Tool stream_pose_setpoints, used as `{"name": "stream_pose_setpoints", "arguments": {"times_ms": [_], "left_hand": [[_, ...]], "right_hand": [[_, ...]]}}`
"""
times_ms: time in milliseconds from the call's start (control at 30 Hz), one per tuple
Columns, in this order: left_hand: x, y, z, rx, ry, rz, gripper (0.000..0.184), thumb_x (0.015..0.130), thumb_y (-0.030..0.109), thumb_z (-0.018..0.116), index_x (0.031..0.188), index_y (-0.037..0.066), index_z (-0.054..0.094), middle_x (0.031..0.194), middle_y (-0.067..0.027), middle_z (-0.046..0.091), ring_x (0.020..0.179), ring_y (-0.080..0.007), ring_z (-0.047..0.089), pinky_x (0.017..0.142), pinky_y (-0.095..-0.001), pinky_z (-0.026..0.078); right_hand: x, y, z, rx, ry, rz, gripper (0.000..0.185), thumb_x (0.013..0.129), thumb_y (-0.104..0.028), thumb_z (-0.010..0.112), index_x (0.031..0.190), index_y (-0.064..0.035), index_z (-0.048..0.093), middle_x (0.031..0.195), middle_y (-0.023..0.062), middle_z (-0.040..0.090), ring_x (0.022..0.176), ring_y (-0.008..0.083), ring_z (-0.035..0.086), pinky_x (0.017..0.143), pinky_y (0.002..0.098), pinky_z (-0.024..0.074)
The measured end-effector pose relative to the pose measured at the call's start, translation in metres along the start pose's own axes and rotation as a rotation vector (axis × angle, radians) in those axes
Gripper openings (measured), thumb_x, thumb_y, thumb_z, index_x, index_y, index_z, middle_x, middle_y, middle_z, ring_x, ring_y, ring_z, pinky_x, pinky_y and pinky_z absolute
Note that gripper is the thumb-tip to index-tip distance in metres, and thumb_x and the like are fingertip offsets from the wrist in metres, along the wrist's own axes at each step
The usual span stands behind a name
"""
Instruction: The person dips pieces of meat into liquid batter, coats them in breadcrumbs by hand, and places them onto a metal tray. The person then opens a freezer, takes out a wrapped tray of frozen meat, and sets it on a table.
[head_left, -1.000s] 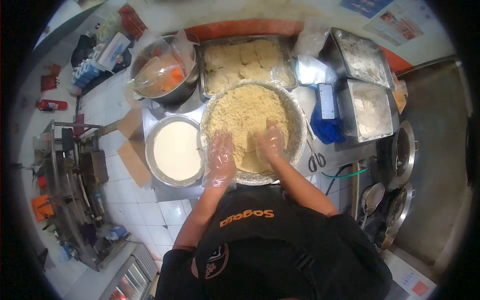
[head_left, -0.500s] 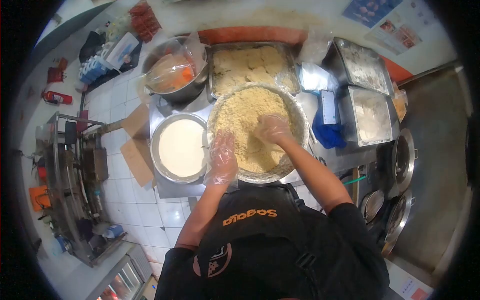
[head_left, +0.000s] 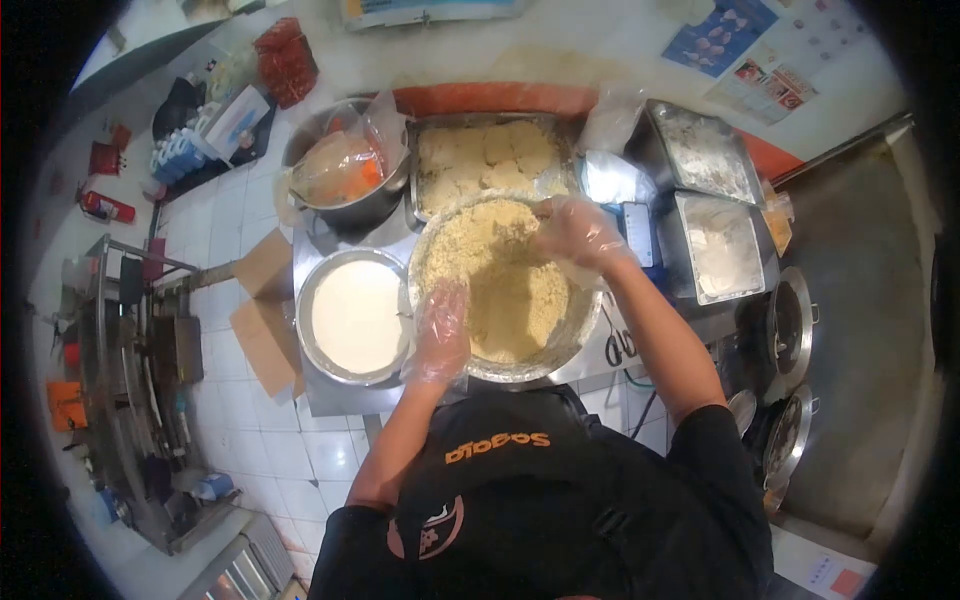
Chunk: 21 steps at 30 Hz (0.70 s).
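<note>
Red fire extinguisher (head_left: 107,207), brown cardboard (head_left: 262,342)

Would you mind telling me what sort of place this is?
Probably a commercial kitchen, judging by the large basin of crumbly yellow mixture, the round pan beside it and the rectangular tray behind.

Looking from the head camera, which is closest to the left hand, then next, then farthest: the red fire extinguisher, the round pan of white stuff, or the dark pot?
Nearest to the left hand first:
1. Round pan, just left of it.
2. Dark pot, ahead and to the left.
3. Red fire extinguisher, far off to the left.
</note>
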<state>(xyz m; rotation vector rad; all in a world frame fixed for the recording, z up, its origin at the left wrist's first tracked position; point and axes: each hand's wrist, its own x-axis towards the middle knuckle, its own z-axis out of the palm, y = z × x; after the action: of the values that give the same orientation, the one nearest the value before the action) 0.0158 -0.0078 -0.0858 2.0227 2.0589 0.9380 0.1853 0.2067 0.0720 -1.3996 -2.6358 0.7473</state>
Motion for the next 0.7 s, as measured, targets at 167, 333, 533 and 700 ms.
{"name": "stream_pose_setpoints", "arguments": {"times_ms": [167,333,533,700], "left_hand": [[0.002,-0.003,0.010,0.072,0.006,0.179,0.057,0.079,-0.003,0.053,0.135,0.006,0.060,0.137,-0.0145,0.058,0.134,-0.0362,0.049,0.114,-0.0491,0.036],[-0.019,-0.005,0.045,-0.079,-0.235,0.285,0.052,0.079,-0.002,0.053,0.127,0.012,0.066,0.129,-0.0101,0.064,0.124,-0.0319,0.056,0.107,-0.0477,0.042],[0.008,0.038,0.026,-0.263,-0.404,0.186,0.052,0.078,0.002,0.054,0.126,0.016,0.067,0.133,-0.0071,0.063,0.124,-0.0268,0.057,0.108,-0.0452,0.040],[0.011,0.035,0.029,-0.508,-0.434,-0.110,0.047,0.081,0.003,0.055,0.124,0.016,0.068,0.136,-0.0044,0.062,0.125,-0.0238,0.056,0.111,-0.0444,0.038]], "right_hand": [[0.034,0.020,-0.062,0.216,0.066,0.013,0.054,0.075,-0.021,0.075,0.122,0.0034,0.066,0.092,0.0134,0.074,0.084,0.0213,0.070,0.080,0.0335,0.0542],[0.099,0.072,-0.065,0.016,0.154,-0.063,0.056,0.076,-0.031,0.077,0.124,-0.0035,0.066,0.106,0.0172,0.072,0.101,0.0278,0.068,0.091,0.0380,0.0518],[0.171,0.143,-0.002,-0.265,0.084,-0.041,0.038,0.078,-0.034,0.074,0.106,-0.0082,0.072,0.108,0.0190,0.070,0.107,0.0351,0.067,0.093,0.0442,0.0516],[0.180,0.142,-0.006,-0.170,-0.197,-0.095,0.034,0.077,-0.030,0.072,0.101,-0.0065,0.074,0.107,0.0211,0.070,0.103,0.0368,0.067,0.090,0.0455,0.0515]]}}
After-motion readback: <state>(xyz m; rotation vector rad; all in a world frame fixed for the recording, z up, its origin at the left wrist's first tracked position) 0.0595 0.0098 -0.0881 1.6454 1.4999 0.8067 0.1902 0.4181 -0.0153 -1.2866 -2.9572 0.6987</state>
